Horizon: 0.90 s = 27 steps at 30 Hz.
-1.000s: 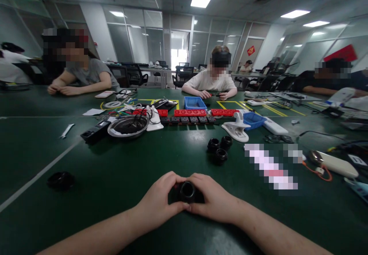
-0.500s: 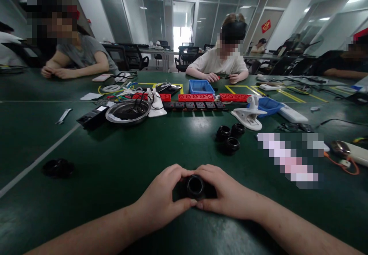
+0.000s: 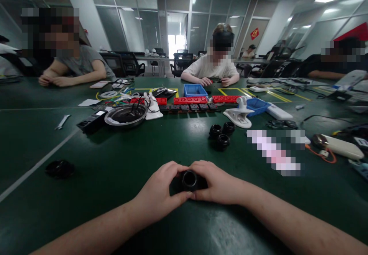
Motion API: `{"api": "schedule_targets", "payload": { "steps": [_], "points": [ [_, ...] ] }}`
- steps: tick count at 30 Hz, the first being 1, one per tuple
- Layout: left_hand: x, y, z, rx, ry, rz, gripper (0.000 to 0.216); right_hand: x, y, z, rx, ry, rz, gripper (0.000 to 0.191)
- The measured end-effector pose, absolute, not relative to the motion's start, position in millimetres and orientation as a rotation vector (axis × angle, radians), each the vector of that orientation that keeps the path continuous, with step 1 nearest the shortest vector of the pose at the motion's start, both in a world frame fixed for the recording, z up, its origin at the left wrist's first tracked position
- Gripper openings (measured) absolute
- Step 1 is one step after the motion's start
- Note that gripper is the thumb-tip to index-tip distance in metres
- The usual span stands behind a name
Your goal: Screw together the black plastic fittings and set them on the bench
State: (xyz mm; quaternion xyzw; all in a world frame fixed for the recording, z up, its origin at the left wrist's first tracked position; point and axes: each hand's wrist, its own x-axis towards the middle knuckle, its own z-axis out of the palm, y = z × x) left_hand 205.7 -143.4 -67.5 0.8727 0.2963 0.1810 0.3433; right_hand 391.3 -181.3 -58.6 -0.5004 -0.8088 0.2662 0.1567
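Note:
Near the front of the green table, a black ring-shaped fitting point(image 3: 189, 188) stands with its round opening facing up. My left hand point(image 3: 161, 190) curves round its left side, thumb in front and fingers behind. From the right, my right hand point(image 3: 217, 184) closes round the same fitting, and the thumb tips and fingers of both hands meet. Beyond my right hand, three similar black fittings point(image 3: 223, 142) stand in a cluster. More black fittings point(image 3: 59, 168) lie far to the left; their number is unclear.
A metal bowl point(image 3: 115, 123), a black device point(image 3: 91, 121) and a wrench point(image 3: 63, 122) lie back left. Red socket strips point(image 3: 190, 100) and a blue bin point(image 3: 195, 90) cross the middle. A white clamp stand point(image 3: 240, 119) is at right. Co-workers sit around the table.
The camera view has tilted up and shifted slightly to the right. Both hands keep their hold round the black fitting, with little visible movement.

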Motion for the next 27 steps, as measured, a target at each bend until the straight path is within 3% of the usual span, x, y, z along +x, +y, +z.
{"api": "schedule_targets", "payload": {
  "steps": [13, 17, 24, 27],
  "points": [
    [205, -145, -67, 2.369, 0.733, 0.487, 0.036, 395, -180, -55, -1.398, -2.37, 0.778, 0.04],
    [205, -143, -70, 2.382, 0.731, 0.484, 0.039, 397, -179, -59, -1.405, -2.347, 0.838, 0.033],
    [210, -145, -73, 2.386, 1.049, 0.641, 0.035, 375, -183, -76, -1.771, -2.083, 0.412, 0.036],
    [210, -144, -71, 2.35, 1.001, 0.629, 0.035, 372, -185, -75, -1.702, -2.101, 0.435, 0.039]
  ]
}}
